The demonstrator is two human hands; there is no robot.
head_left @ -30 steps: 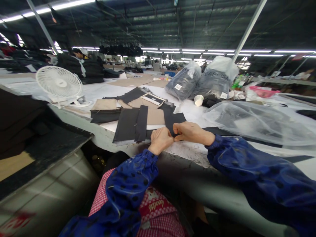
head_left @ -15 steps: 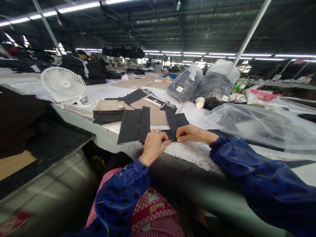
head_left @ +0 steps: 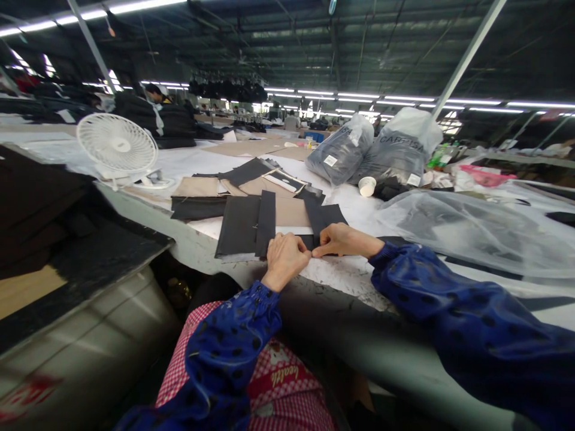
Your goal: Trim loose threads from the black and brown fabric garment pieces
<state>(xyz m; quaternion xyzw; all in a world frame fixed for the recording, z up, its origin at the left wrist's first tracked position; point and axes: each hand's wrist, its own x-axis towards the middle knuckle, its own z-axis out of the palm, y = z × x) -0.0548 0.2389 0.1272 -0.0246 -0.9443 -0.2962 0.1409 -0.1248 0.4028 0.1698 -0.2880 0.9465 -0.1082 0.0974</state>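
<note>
My left hand point(head_left: 286, 256) and right hand point(head_left: 342, 240) pinch the flat, dark-grey-and-beige fabric piece point(head_left: 291, 214) by its near edge. Likely light and limp, it's best held there.

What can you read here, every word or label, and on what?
"CARPISA": on the right plastic bag
"health": on the checked apron
Too small or blurred to read: white bag labels; lettering on the left plastic bag; badge on the fan; red marks on the container.
</note>
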